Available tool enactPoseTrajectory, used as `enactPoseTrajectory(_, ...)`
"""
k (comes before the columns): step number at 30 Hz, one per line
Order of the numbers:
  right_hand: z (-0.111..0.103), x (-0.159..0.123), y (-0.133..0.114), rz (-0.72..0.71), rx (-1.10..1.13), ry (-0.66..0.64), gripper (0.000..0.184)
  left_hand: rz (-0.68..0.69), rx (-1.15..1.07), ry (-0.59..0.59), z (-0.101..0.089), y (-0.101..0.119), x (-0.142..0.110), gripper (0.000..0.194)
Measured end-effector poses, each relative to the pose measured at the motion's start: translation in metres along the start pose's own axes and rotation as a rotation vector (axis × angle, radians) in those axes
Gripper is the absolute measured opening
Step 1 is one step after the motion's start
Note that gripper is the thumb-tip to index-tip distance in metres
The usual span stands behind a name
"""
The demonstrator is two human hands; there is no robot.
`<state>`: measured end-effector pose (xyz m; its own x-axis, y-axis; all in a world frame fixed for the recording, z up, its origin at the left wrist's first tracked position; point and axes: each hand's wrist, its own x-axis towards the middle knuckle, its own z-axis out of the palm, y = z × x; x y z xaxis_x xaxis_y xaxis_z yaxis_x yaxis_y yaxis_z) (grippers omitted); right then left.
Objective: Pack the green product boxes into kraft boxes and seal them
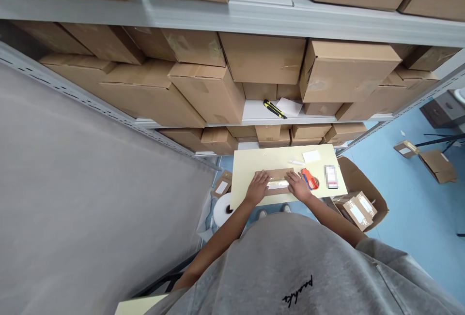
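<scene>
While open, the left hand (257,187) and right hand (298,185) rest on a cardboard mailer (279,175).

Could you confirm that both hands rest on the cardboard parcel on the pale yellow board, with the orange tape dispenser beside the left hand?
Not quite: the head view shows the orange tape dispenser beside the right hand, not the left hand. The hands do rest on the cardboard parcel on the pale yellow board.
</scene>
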<state>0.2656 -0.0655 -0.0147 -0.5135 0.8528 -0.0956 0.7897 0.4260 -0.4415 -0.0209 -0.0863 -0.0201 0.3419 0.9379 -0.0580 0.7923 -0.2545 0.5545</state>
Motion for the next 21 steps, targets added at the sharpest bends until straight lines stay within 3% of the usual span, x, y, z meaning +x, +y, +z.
enactPoseTrajectory(5,0.020,-0.015,0.003,0.001,-0.206,-0.065,0.062,0.054,0.132,0.049,0.030,-0.007,-0.013,0.061)
enactPoseTrajectory(8,0.024,-0.017,0.000,-0.019,-0.275,-0.065,0.063,0.088,0.216,0.090,0.039,-0.009,-0.017,0.061)
enactPoseTrajectory(17,0.024,-0.015,-0.009,-0.061,-0.209,-0.037,0.058,0.128,0.252,0.074,0.048,-0.003,-0.017,0.064)
enactPoseTrajectory(21,0.020,-0.015,0.002,0.096,-0.036,0.092,0.048,0.131,0.261,0.061,0.046,-0.003,-0.016,0.063)
